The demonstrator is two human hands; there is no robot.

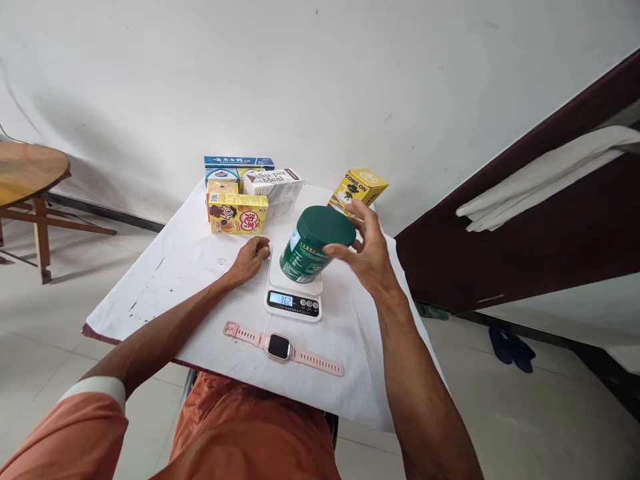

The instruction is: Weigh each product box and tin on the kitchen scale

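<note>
Right grip [373, 257] is spread, thumb and fingers apart around the right side of a green canister [303, 257]; whether the fingertips press on it, I cannot tell. Just left of this grip, the canister stands on the platform of a white digital kitchen scale [294, 307], whose lit display [281, 300] reads 362. Cylindrical and broad, the canister has a flat, dark green lid [327, 225], a glossy green body with white and orange print, and a pale patch toward its left. Left grip [251, 260] is loosely curled on the white-covered surface [363, 347], beside the scale's left edge; its inside is hidden. Beyond the right grip stands a yellow "COME ON" box [367, 190]; nearer the wearer than both grips lies a pink-strapped smartwatch [279, 347].
</note>
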